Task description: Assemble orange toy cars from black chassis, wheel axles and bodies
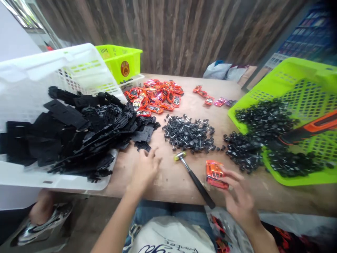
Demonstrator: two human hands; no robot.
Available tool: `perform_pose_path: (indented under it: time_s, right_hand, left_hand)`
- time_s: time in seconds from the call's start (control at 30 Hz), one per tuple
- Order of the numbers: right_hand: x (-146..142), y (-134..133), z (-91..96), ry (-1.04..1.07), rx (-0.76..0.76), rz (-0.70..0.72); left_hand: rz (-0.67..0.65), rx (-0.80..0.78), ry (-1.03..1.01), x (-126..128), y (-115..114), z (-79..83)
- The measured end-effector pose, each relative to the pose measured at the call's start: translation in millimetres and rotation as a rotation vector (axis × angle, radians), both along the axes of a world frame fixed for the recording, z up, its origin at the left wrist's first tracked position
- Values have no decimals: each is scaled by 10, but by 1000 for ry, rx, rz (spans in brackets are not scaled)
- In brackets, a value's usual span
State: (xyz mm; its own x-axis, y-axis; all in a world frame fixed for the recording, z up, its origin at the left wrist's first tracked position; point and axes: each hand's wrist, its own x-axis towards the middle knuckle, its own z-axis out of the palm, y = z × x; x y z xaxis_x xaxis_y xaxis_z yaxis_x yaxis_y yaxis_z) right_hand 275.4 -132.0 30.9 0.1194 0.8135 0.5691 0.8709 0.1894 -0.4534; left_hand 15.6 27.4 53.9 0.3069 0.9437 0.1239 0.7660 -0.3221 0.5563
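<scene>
My right hand grips a shiny orange toy car shell by its right side, just above the front of the wooden table. My left hand has its fingers apart at the near edge of a heap of black plastic car bases; whether a fingertip touches one I cannot tell. Between my hands lies a small hammer with a yellow head and black handle. Beyond it is a pile of black wheels on metal axles.
A tipped white basket spills the black bases on the left. More orange car shells are heaped at the back, near a green basket. At right, a tipped green basket holds wheels and an orange-black tool. Someone's foot shows at lower left.
</scene>
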Motion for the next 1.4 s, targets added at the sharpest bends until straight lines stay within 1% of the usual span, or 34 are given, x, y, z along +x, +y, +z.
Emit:
perform_pose_path:
  time_s: [0.03,0.07,0.13,0.17,0.2,0.23,0.3,0.33,0.37,0.4,0.47,0.5,0.57,0.6,0.63,0.67,0.73,0.77,0.8,0.83,0.87,0.9,0.93,0.97,1.0,1.03,1.07,1.13,1.2,1.27,1.3,1.33,1.4]
  right_hand:
    - [131,-65,-113,-45,-21,-3]
    - [244,-121,-214,-80,-58,17]
    - [416,-184,-343,-120,-138,72]
    - [483,-181,-362,-128,-162,77]
    - [545,-147,-355,-129,-162,46]
    - [607,-82,-328,-131,-145,-21]
    - [748,140,-255,-165,-127,-219]
    - [827,286,-227,-211,-148,-323]
    - [910,443,-212,-280,-195,-398]
    - [991,600,-210,-359,-249,-442]
    - [1141,876,-234,-483,-329,-451]
    - [1203,978,-248,-515,-342,-437]
    - [1280,1088,-251,-527,-335,-403]
    - [1283,1096,-234,-532,-333,-394]
    - [1251,1076,-203,-530,-315,-389]
    - [1176,1035,-162,-508,-268,-384]
    - [880,912,-69,-403,-106,-329]
    - [662,844,-29,-326,-1,-266]
    - [414,781,0,-264,61,-154]
    - [154,728,13,-252,51,0]
    - [-96,686,10,-269,49,151]
    - [-318,656,-9,-308,38,296]
    - [-496,633,-41,-349,11,417]
    - [-626,615,-82,-377,-15,496]
    - [-709,598,-127,-377,-39,527]
    - [-757,581,-171,-342,-54,505]
    - [-786,564,-208,-278,-69,437]
    - [-844,547,-252,-147,-140,212]
    - [-960,573,-251,-137,-318,-46]
    - [-1117,643,-221,-242,-523,-233]
    - [-1188,687,-202,-297,-586,-285]
    - [-1241,730,-184,-339,-620,-305]
    - [-1270,793,-158,-386,-618,-300]
  left_hand:
    - [80,40,116,-25,105,-75]
    - [115,77,212,-45,181,-149]
    - [85,128,337,-83,232,-278]
    - [49,142,365,-106,213,-325]
    - [10,148,370,-134,175,-360]
    - [-34,143,351,-170,127,-383]
    - [-109,117,265,-256,42,-398]
    - [-136,104,219,-302,16,-391]
    - [-158,99,177,-343,4,-374]
    - [-181,107,140,-378,4,-349]
    - [-204,173,75,-422,25,-280]
    - [-198,217,34,-430,39,-244]
    - [-141,260,-87,-425,57,-191]
    - [-97,231,-172,-415,60,-183]
    - [-59,159,-273,-401,57,-188]
    - [-33,50,-389,-384,51,-205]
    - [-5,-235,-650,-344,33,-259]
    - [-1,-379,-784,-323,25,-287]
    - [4,-501,-909,-304,22,-310]
    - [22,-580,-1023,-288,26,-327]
    - [55,-611,-1107,-277,36,-338]
    - [102,-597,-1147,-273,52,-344]
    - [157,-550,-1145,-275,72,-347]
    - [208,-484,-1113,-284,93,-348]
    - [241,-417,-1067,-297,111,-348]
    - [253,-366,-1025,-310,122,-349]
    - [250,-340,-996,-319,124,-350]
    - [221,-365,-979,-314,99,-357]
    - [191,-458,-960,-270,50,-373]
    - [190,-530,-906,-205,-1,-401]
    - [198,-547,-868,-174,-22,-420]
    - [206,-558,-826,-149,-38,-442]
    - [196,-563,-741,-116,-58,-490]
